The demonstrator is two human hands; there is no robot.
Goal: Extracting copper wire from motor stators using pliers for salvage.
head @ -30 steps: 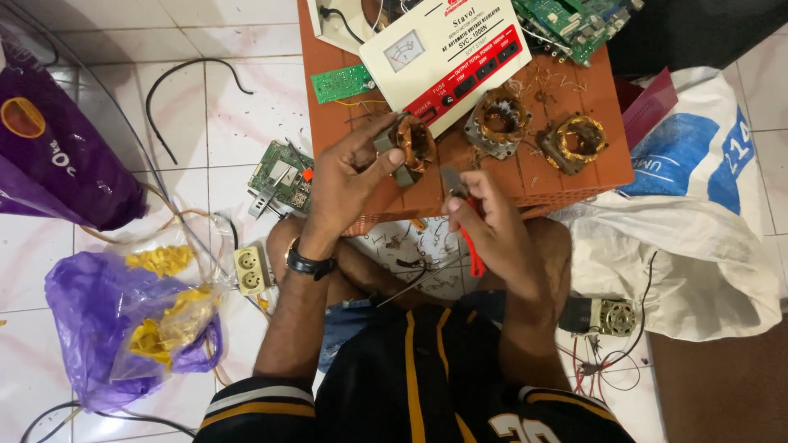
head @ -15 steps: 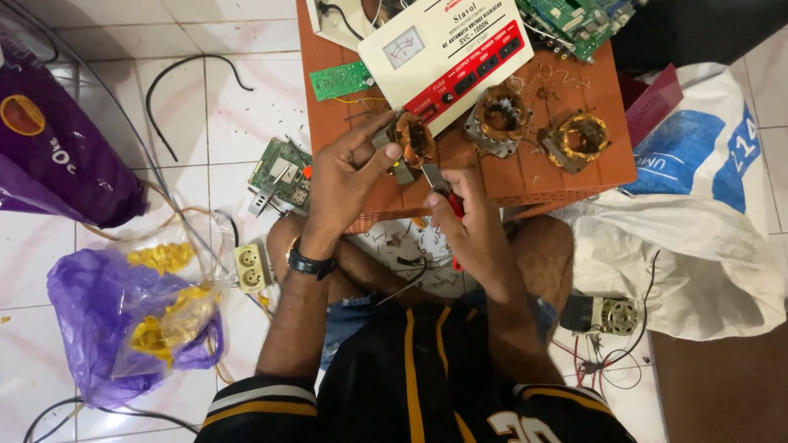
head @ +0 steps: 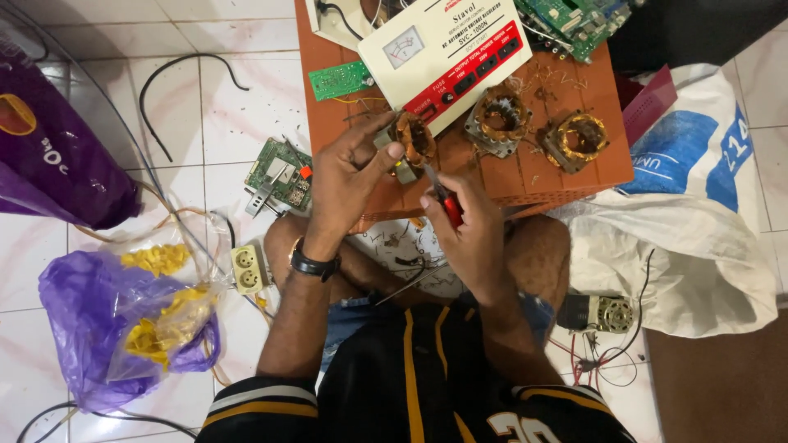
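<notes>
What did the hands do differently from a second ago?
The right hand carried its red-handled tool up and leftward, from below the board's edge to the copper coil. The left hand kept gripping that coil. The other two coils and the white meter box stayed put.

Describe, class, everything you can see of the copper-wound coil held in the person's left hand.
The coil is a small motor stator: a grey metal core ringed with orange-brown copper windings, tilted on edge. The left hand grips it from the left, thumb and fingers pressed on its frame, above the brown board. The metal tip of the red-handled tool in the right hand points at its lower edge; contact there is unclear.
</notes>
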